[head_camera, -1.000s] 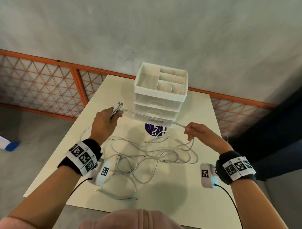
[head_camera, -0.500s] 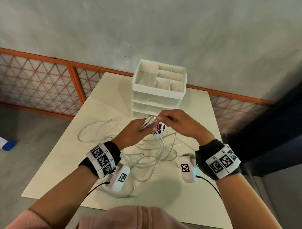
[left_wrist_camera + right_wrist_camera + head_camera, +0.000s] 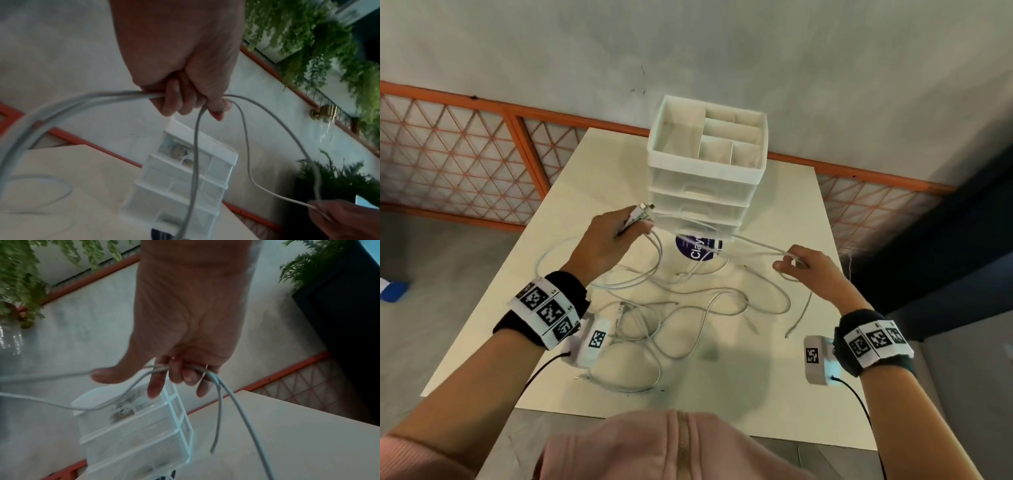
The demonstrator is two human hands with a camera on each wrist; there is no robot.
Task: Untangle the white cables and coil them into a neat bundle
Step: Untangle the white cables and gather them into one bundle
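One pale bench, white drawer organiser at its far edge, loose tangle of white cables across the bench middle, left hand with fingers curled round gathered cable ends, right hand pinching raised strands stretched between both hands.
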